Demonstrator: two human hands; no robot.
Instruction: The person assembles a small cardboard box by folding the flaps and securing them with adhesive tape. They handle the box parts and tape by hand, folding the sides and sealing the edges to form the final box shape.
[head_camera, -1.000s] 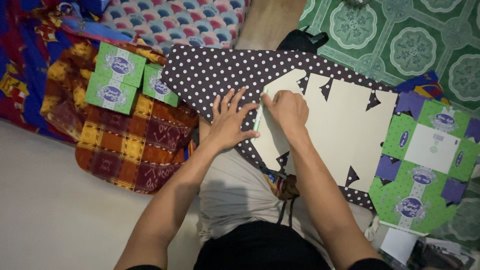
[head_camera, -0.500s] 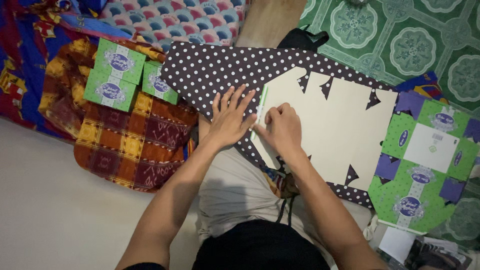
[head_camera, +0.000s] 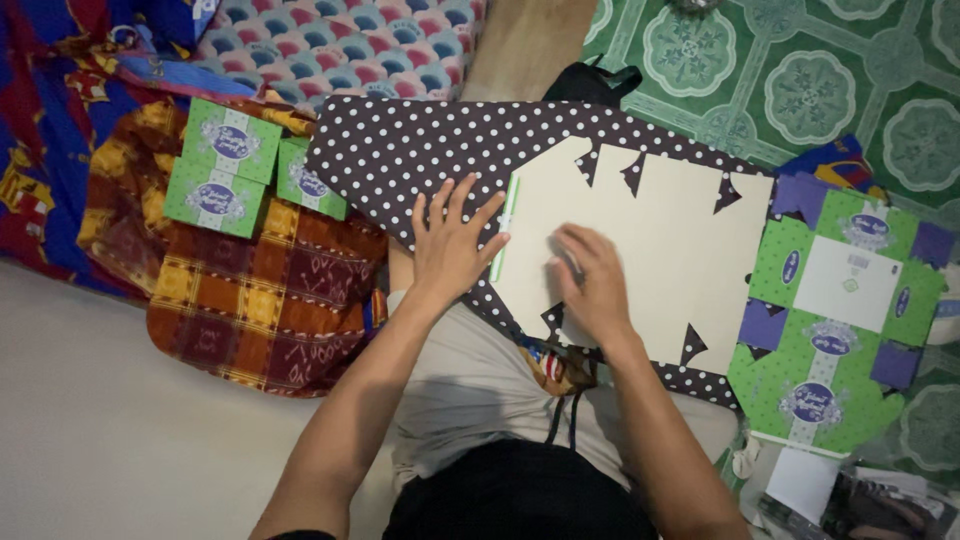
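Left hand (head_camera: 452, 245): fingers spread wide, palm flat on polka-dot sheet (head_camera: 420, 150).
Right hand (head_camera: 592, 280): blurred, fingers loosely curled, pressing cream card blank (head_camera: 650, 260).

The right hand (head_camera: 592, 285) is motion-blurred on the cream cardboard sheet (head_camera: 650, 250), so its fingers cannot be told apart, nor anything under them. The sheet hides part of the polka-dot fabric (head_camera: 430, 150) beneath. Right of the sheet, the bottom edge cuts off papers (head_camera: 850, 500), too dim to identify.
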